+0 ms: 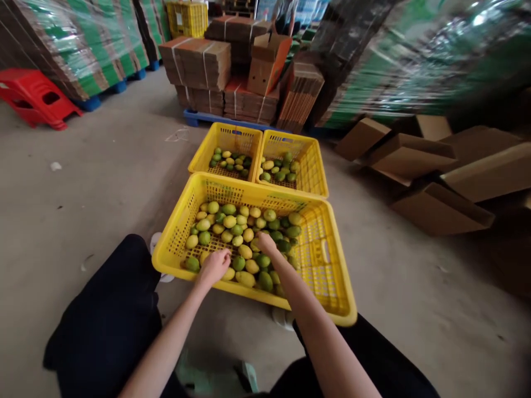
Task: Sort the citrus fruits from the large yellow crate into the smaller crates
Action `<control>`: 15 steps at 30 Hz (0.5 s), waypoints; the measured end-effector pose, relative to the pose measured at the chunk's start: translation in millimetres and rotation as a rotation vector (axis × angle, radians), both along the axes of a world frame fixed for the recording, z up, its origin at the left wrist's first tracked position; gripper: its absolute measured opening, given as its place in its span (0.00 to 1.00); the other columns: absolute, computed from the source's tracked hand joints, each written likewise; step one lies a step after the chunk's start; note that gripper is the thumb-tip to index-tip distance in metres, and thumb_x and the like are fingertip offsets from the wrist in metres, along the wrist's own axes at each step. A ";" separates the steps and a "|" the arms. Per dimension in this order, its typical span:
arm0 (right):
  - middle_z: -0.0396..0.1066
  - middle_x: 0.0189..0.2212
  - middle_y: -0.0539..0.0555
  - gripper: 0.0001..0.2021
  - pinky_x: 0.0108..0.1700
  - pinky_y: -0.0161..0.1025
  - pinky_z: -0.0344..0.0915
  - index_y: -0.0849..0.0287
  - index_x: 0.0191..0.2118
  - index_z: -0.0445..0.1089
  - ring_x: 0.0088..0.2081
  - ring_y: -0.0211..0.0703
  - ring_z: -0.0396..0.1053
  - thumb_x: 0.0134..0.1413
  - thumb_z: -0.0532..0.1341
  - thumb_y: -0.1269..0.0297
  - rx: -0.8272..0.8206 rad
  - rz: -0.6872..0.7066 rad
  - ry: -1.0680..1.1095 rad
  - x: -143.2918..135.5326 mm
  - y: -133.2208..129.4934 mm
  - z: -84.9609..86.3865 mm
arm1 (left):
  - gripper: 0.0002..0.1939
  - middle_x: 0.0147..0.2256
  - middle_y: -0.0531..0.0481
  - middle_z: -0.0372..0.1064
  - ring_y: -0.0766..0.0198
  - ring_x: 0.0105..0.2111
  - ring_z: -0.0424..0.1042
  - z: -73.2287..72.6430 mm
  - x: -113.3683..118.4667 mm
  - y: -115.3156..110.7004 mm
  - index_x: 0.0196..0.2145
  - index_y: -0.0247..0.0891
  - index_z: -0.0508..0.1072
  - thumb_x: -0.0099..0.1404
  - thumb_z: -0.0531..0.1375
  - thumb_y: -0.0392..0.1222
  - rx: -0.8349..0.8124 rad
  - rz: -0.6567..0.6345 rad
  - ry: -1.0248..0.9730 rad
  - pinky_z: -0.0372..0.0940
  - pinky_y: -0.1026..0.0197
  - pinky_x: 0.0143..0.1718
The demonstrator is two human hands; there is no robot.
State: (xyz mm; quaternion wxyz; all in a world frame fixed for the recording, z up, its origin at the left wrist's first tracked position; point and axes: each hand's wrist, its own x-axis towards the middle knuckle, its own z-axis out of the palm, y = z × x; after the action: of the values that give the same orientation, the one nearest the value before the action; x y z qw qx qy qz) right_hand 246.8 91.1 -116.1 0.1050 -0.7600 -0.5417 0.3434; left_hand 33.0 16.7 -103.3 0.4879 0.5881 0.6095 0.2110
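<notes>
A large yellow plastic crate [336, 260] stands before me, with many green and yellow lemons [229, 221] spread over its slotted floor. My left hand [215, 266] is over the near left part of the crate, its fingers curled in above the lemons. Whether anything is inside those fingers is hidden. Further in, near the middle, my right hand [265, 243] reaches down among the fruit with its fingers bent. Its fingertips are out of sight behind the hand, and I cannot make out what they hold.
Two smaller-looking yellow crates, a left one [199, 156] and a right one [317, 166], hold more lemons just beyond. Bundled flat cartons [199, 61] sit on a blue pallet [191, 118]. Open cardboard boxes [440, 204] lie right; a red stool [35, 94] stands left.
</notes>
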 end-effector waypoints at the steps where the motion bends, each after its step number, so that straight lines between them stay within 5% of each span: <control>1: 0.73 0.51 0.62 0.14 0.57 0.54 0.68 0.63 0.50 0.73 0.54 0.53 0.71 0.60 0.67 0.67 -0.018 0.042 -0.022 -13.0 14.8 -7.8 | 0.05 0.31 0.46 0.73 0.53 0.39 0.72 -0.8 1.3 -0.7 0.36 0.44 0.77 0.63 0.61 0.37 0.007 0.000 -0.012 0.62 0.59 0.44; 4: 0.65 0.61 0.60 0.20 0.61 0.59 0.64 0.58 0.59 0.68 0.61 0.57 0.64 0.62 0.65 0.65 -0.022 0.152 -0.059 -54.7 50.9 -29.2 | 0.07 0.33 0.44 0.74 0.52 0.37 0.72 -3.9 3.9 -3.3 0.39 0.45 0.77 0.65 0.60 0.39 0.017 -0.024 0.002 0.62 0.57 0.44; 9: 0.56 0.67 0.68 0.27 0.64 0.61 0.56 0.58 0.61 0.67 0.67 0.64 0.53 0.56 0.61 0.81 -0.022 0.179 -0.022 -101.7 74.2 -50.7 | 0.03 0.36 0.41 0.74 0.48 0.42 0.72 -7.4 4.7 -8.1 0.36 0.44 0.76 0.65 0.61 0.41 -0.043 -0.009 -0.114 0.64 0.56 0.44; 12: 0.58 0.65 0.71 0.24 0.63 0.62 0.54 0.60 0.58 0.68 0.67 0.68 0.52 0.56 0.59 0.81 -0.038 0.093 0.061 -106.6 78.0 -51.0 | 0.03 0.34 0.41 0.73 0.48 0.44 0.72 -4.4 4.3 -9.5 0.35 0.44 0.76 0.64 0.63 0.43 -0.078 0.001 -0.196 0.66 0.57 0.43; 15: 0.67 0.56 0.66 0.21 0.59 0.57 0.62 0.58 0.54 0.70 0.61 0.65 0.61 0.53 0.64 0.74 -0.081 -0.017 0.203 -99.7 75.4 -38.5 | 0.06 0.36 0.42 0.75 0.51 0.43 0.74 2.5 3.6 -8.2 0.38 0.42 0.77 0.67 0.60 0.43 -0.042 -0.039 -0.065 0.67 0.58 0.43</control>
State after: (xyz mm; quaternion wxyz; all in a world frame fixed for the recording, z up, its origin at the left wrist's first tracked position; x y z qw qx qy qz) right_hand 147.2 166.5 -154.5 0.1316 -0.7296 -0.5075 0.4391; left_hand 36.6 8.5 -100.8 0.5236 0.5825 0.5861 0.2074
